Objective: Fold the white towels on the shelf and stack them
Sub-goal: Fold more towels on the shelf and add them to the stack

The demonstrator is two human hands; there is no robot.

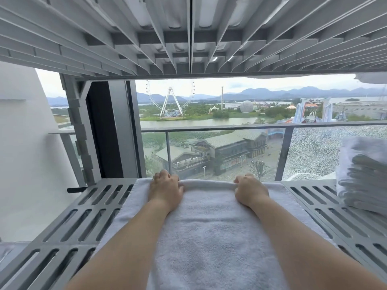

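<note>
While both forearms stretch forward in the head view, a white towel [211,233] lies flat along the middle of the slotted grey shelf [83,222], running from the near edge to the far edge.

Left hand [165,189]: on the towel's far end, left of centre, fingers curled over the raised, rolled-looking far hem, gripping it.
Right hand [250,190]: same far hem, right of centre, fingers curled down onto the fold, gripping it.
Hands are well apart, with a bare span of hem between them. Fingertips are hidden behind the fold.

Stack of folded towels [364,174]: white, on the right part of the same shelf, near the far edge, apart from the spread towel. It is cut off by the frame edge.

Upper shelf [188,38]: ribbed grey underside fills the top of the view.

Beyond the shelf: glass balcony railing [230,151], its right pane crazed with cracks. Ferris wheel [170,101] across water, hills behind.
</note>
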